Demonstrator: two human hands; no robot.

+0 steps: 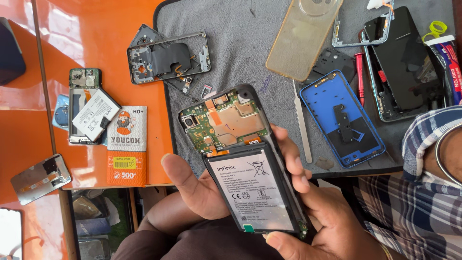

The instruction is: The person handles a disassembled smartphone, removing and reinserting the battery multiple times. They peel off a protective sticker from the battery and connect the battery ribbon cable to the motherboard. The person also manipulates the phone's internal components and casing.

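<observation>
you held the opened phone (240, 159) back-side up in both hands, above the near edge of the grey mat (231, 43). your left hand (197, 188) cupped its left edge, thumb lying along the frame just beside the battery (250, 192). your right hand (313, 212) gripped the right edge and lower corner, fingers wrapped over the frame, thumb at the bottom end. both hands were closed on the phone; neither was free.

the battery sat in the lower half, the green board (224, 123) in the upper half, tilted away from you.

for this hold, judged good practice: keep fingertips on the frame only, off the board and the orange flex. support both long edges so the body does not twist. tweezers (302, 120) lay on the mat just beyond your right fingers, beside the blue cover (337, 115).
</observation>
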